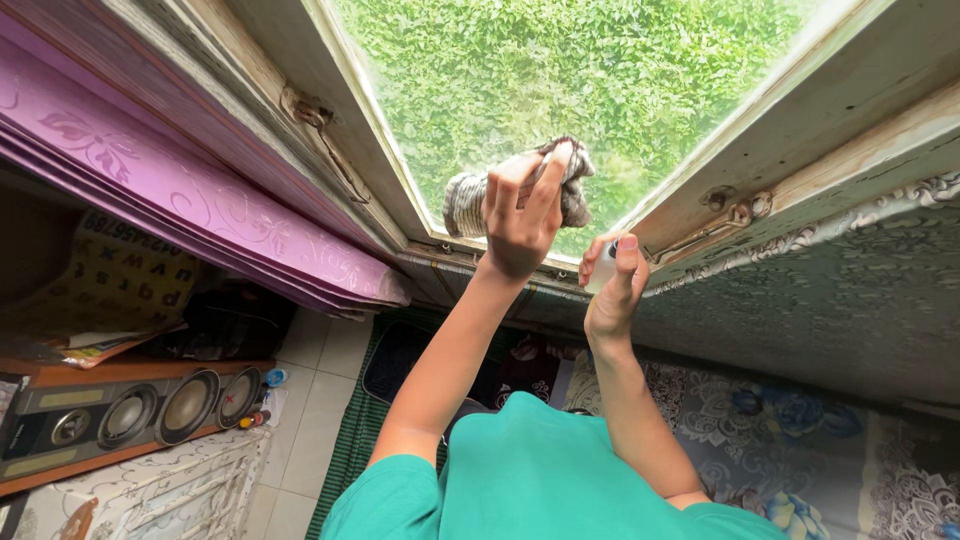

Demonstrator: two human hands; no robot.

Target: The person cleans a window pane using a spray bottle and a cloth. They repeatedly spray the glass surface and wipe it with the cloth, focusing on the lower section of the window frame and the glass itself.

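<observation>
Wiping step, by the look of it: the left hand (pixel 522 215) presses a grey striped cloth (pixel 466 198) flat against the window pane (pixel 600 70), low down near the bottom rail. Fingers are spread over the cloth, thumb round its edge, so it's pinned to the glass rather than balled in a fist. The right hand (pixel 612 290) sits just below and beside it, at the sill, fingers curled shut round a small white bottle (pixel 603 268) (prob. a sprayer; most of it is hidden by the fingers, can't tell for sure). Index finger is up near the top of it.

Judging from this, the next move calls for steady pressure w/ the cloth across the pane while the bottle stays clear of the frame (pixel 740 160).

Signs etc.: a letter chart (pixel 120 285), yellowish w/ dark characters, lies lower left under the purple curtain (pixel 200 200). Below it a wood-cased speaker (pixel 130 410) w/ round cones, a few small bits beside it, too small to tell.
</observation>
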